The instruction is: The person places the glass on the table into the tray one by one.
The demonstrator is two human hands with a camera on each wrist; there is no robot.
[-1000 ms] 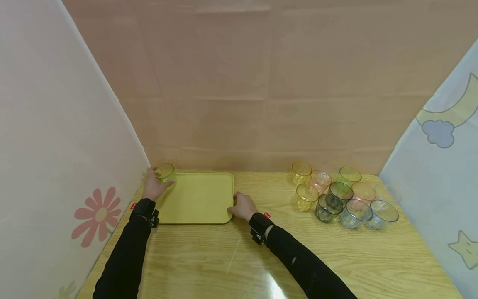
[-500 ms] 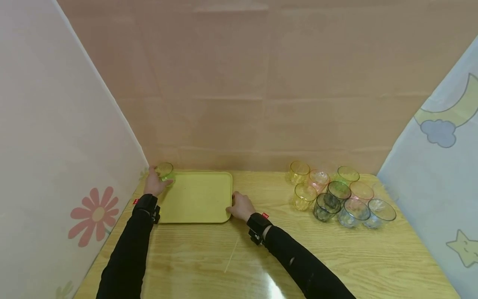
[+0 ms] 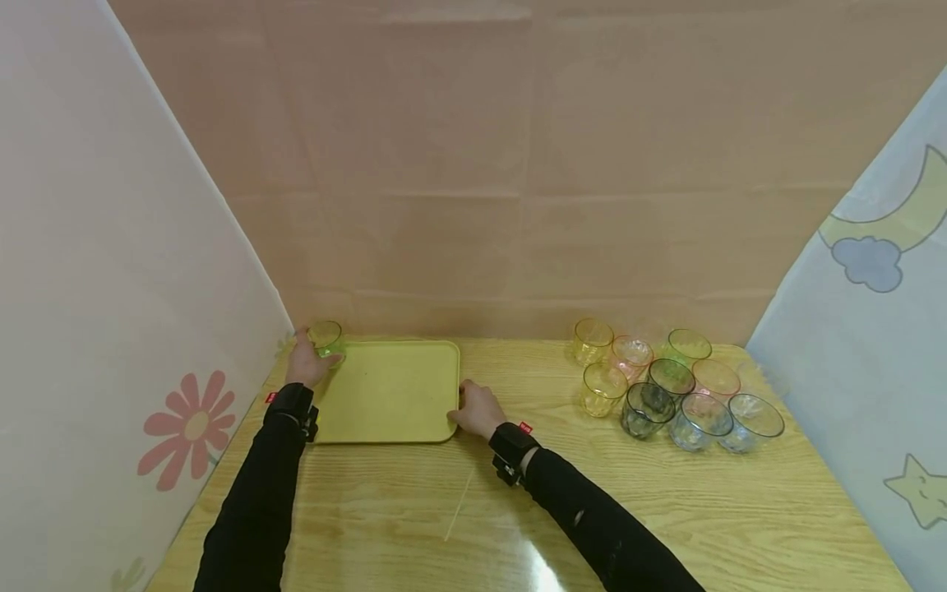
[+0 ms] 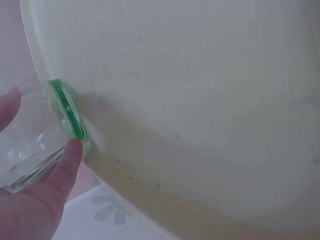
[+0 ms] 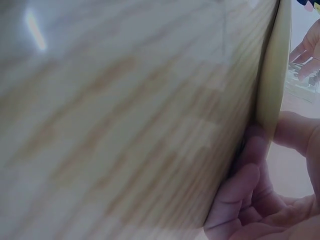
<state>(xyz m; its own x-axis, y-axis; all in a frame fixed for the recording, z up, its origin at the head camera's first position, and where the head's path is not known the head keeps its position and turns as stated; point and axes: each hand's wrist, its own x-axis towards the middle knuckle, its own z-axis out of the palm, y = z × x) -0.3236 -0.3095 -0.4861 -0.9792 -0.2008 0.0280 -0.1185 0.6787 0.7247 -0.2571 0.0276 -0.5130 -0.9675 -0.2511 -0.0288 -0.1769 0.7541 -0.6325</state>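
My left hand (image 3: 306, 362) grips a light green drinking glass (image 3: 326, 335) at the far left corner of a yellow tray (image 3: 399, 390). In the left wrist view, thumb and finger lie on either side of the glass (image 4: 30, 145), its thick green base (image 4: 68, 111) against the tray's corner. With my right hand (image 3: 481, 409) I pinch the tray's right edge near its front corner. The right wrist view shows the thumb over the tray's rim (image 5: 274, 75) and the other fingers curled beneath, close to the tabletop.
Several tinted glasses stand grouped at the right of the wooden table (image 3: 385, 518), among them a yellow glass (image 3: 602, 390), a dark grey glass (image 3: 647, 413) and a clear blue glass (image 3: 699, 426). A brown paper wall (image 3: 444, 205) rises behind; white panels (image 3: 177, 263) flank the sides.
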